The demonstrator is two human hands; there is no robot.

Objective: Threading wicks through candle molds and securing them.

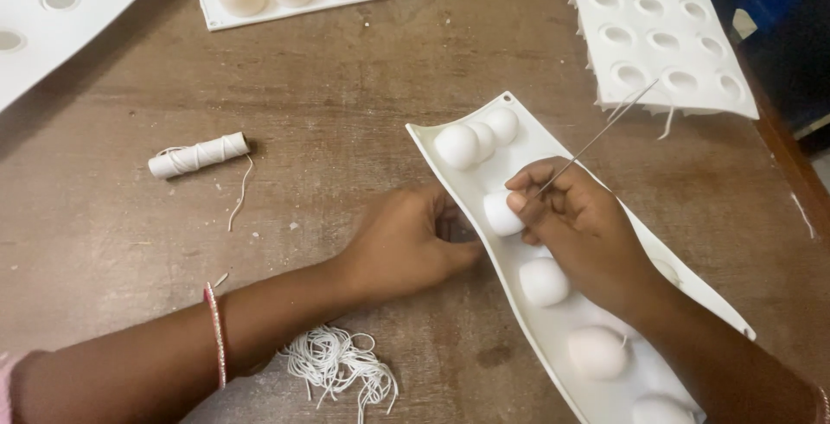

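I saw right hand (pixel 577 221) over long white tray (pixel 484 186), fingers pinching thin needle (pixel 596 137), its long axis slanting up-right away from white ball (pixel 501 214) beneath fingertips. Left hand (pixel 406 242) curled at tray's left edge, nearer ball, grip hidden.

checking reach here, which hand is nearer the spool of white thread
Left. The left hand lies right of the spool of white thread on the table; the right hand is farther right, over the mould tray.

Under your hands a matt white flexible-looking mould tray (pixel 484 173), smooth chalky white balls (pixel 543 281), a thin shiny metal needle (pixel 596 137), a spool of white cotton-like thread (pixel 197 155), loose thread strands (pixel 337 363), your worn, scuffed brown wooden tabletop (pixel 346 87)
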